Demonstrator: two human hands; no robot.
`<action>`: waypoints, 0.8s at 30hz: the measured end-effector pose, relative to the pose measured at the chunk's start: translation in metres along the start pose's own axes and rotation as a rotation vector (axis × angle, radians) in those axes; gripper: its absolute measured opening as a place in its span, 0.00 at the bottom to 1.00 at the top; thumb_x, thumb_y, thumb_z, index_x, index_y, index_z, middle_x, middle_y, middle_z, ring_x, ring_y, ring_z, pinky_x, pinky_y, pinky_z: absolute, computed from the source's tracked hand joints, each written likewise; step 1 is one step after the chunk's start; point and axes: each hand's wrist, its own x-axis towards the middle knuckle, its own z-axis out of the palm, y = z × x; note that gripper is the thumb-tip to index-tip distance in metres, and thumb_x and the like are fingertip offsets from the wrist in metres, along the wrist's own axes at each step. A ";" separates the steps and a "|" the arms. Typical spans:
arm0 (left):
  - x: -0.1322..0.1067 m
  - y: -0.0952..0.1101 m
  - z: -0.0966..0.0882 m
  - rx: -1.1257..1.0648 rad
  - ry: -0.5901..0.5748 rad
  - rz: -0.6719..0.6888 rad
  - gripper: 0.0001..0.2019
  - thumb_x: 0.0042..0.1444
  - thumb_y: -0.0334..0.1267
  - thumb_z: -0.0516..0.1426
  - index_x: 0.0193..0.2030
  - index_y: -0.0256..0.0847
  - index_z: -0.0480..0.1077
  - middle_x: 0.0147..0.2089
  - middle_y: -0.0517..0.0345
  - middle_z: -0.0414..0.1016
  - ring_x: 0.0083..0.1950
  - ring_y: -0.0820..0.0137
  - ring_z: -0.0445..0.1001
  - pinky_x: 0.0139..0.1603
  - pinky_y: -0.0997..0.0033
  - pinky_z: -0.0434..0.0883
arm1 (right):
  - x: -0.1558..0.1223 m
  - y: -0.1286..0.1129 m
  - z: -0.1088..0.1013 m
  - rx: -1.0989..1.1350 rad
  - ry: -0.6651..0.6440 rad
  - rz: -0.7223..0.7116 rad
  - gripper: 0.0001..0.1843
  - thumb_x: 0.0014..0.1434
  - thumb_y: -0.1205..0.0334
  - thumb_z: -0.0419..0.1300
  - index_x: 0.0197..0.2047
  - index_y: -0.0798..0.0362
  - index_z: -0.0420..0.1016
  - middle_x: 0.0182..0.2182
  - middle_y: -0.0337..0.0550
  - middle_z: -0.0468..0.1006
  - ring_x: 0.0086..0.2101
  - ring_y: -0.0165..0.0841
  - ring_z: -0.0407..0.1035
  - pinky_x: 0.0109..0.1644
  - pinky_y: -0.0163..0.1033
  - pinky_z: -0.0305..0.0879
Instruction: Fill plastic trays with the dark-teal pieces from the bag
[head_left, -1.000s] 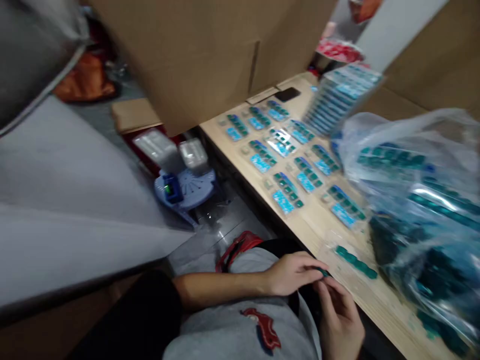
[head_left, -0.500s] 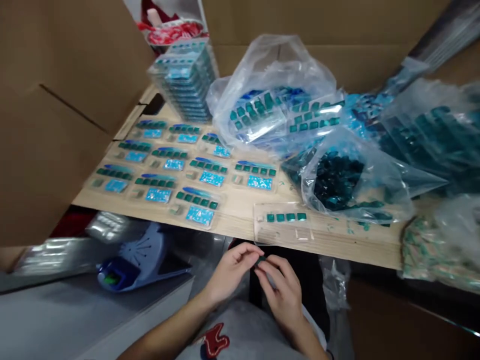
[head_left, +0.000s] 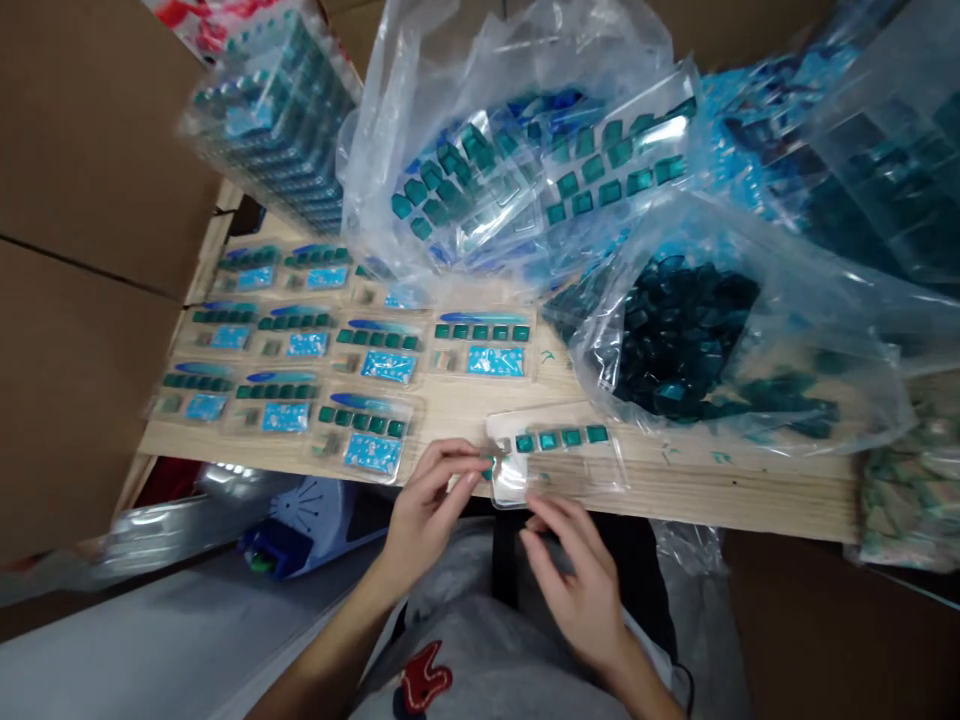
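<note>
Cardboard panels [head_left: 82, 150] flank a wooden surface [head_left: 697, 490]. In the head view, a clear blister tray [head_left: 555, 460] lies at the surface's near edge, its long axis running sideways, with a row of four teal squares [head_left: 559, 437] along its far side. The left hand [head_left: 431, 510] makes a narrow grip at the tray's left end, fingertips [head_left: 469, 478] touching it; whether they hold anything is hard to make out. The right hand [head_left: 577, 590] is open, just below the tray. Bare wood lies to the tray's right, before a plastic bag [head_left: 675, 340] of dark teal pieces, partly obscured by glare on the film.
</note>
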 end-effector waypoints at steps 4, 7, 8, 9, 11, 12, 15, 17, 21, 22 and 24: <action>0.019 -0.013 0.001 0.237 -0.078 0.201 0.11 0.64 0.32 0.53 0.52 0.43 0.69 0.46 0.52 0.73 0.49 0.68 0.73 0.50 0.68 0.72 | 0.006 0.014 -0.024 -0.153 0.149 0.036 0.17 0.61 0.72 0.57 0.51 0.48 0.73 0.40 0.45 0.79 0.41 0.35 0.75 0.44 0.39 0.73; 0.024 -0.017 0.008 0.314 -0.149 0.271 0.14 0.65 0.33 0.52 0.56 0.43 0.64 0.47 0.51 0.74 0.49 0.67 0.73 0.49 0.67 0.72 | 0.008 0.025 -0.038 -0.235 0.234 0.051 0.16 0.61 0.72 0.57 0.50 0.48 0.73 0.39 0.45 0.79 0.41 0.36 0.74 0.44 0.41 0.72; 0.025 -0.018 0.010 0.350 -0.145 0.298 0.14 0.65 0.34 0.52 0.56 0.43 0.64 0.47 0.52 0.74 0.49 0.67 0.73 0.48 0.67 0.72 | 0.008 0.028 -0.040 -0.254 0.249 0.058 0.15 0.61 0.72 0.57 0.49 0.49 0.73 0.39 0.45 0.79 0.41 0.36 0.74 0.44 0.41 0.72; 0.025 -0.018 0.011 0.395 -0.130 0.320 0.13 0.65 0.34 0.52 0.56 0.43 0.64 0.46 0.52 0.75 0.48 0.67 0.73 0.48 0.66 0.71 | 0.008 0.030 -0.042 -0.269 0.256 0.067 0.15 0.61 0.72 0.57 0.49 0.49 0.73 0.39 0.45 0.79 0.40 0.36 0.73 0.44 0.41 0.72; 0.025 -0.019 0.012 0.477 -0.092 0.349 0.11 0.65 0.35 0.53 0.53 0.42 0.66 0.44 0.52 0.75 0.46 0.66 0.74 0.46 0.65 0.71 | 0.008 0.033 -0.042 -0.294 0.258 0.097 0.14 0.62 0.71 0.57 0.49 0.50 0.73 0.39 0.45 0.79 0.40 0.36 0.73 0.43 0.42 0.72; 0.025 -0.019 0.011 0.498 -0.081 0.353 0.10 0.65 0.36 0.53 0.51 0.42 0.67 0.43 0.53 0.75 0.45 0.66 0.74 0.46 0.65 0.71 | 0.008 0.033 -0.041 -0.302 0.253 0.115 0.13 0.62 0.71 0.56 0.49 0.50 0.73 0.40 0.45 0.79 0.40 0.36 0.73 0.42 0.41 0.72; 0.023 -0.018 0.010 0.448 -0.102 0.337 0.08 0.65 0.36 0.53 0.48 0.42 0.69 0.44 0.53 0.74 0.47 0.66 0.74 0.46 0.66 0.72 | 0.009 0.034 -0.039 -0.310 0.232 0.153 0.13 0.63 0.69 0.56 0.49 0.50 0.73 0.40 0.46 0.78 0.40 0.36 0.73 0.41 0.41 0.72; 0.020 -0.016 0.010 0.398 -0.149 0.320 0.10 0.65 0.35 0.52 0.51 0.42 0.68 0.46 0.52 0.73 0.49 0.67 0.74 0.48 0.65 0.72 | 0.009 0.034 -0.038 -0.308 0.209 0.167 0.12 0.63 0.68 0.55 0.49 0.50 0.73 0.40 0.47 0.78 0.40 0.37 0.72 0.41 0.42 0.72; 0.019 -0.018 0.011 0.406 -0.175 0.316 0.11 0.65 0.33 0.52 0.53 0.42 0.67 0.48 0.51 0.74 0.50 0.66 0.73 0.50 0.64 0.70 | 0.009 0.034 -0.039 -0.309 0.185 0.194 0.12 0.64 0.67 0.54 0.49 0.50 0.73 0.40 0.47 0.77 0.41 0.38 0.73 0.42 0.44 0.72; 0.020 -0.020 0.011 0.420 -0.150 0.307 0.11 0.65 0.34 0.53 0.52 0.42 0.68 0.48 0.51 0.74 0.50 0.66 0.73 0.50 0.63 0.70 | 0.009 0.034 -0.039 -0.306 0.184 0.200 0.12 0.64 0.67 0.54 0.49 0.50 0.73 0.40 0.47 0.78 0.41 0.38 0.73 0.43 0.44 0.72; 0.022 -0.025 0.010 0.443 -0.086 0.268 0.09 0.64 0.36 0.53 0.50 0.41 0.69 0.45 0.52 0.75 0.48 0.65 0.73 0.49 0.64 0.69 | 0.009 0.034 -0.039 -0.299 0.179 0.205 0.12 0.64 0.66 0.54 0.48 0.49 0.74 0.40 0.47 0.78 0.41 0.38 0.73 0.43 0.43 0.72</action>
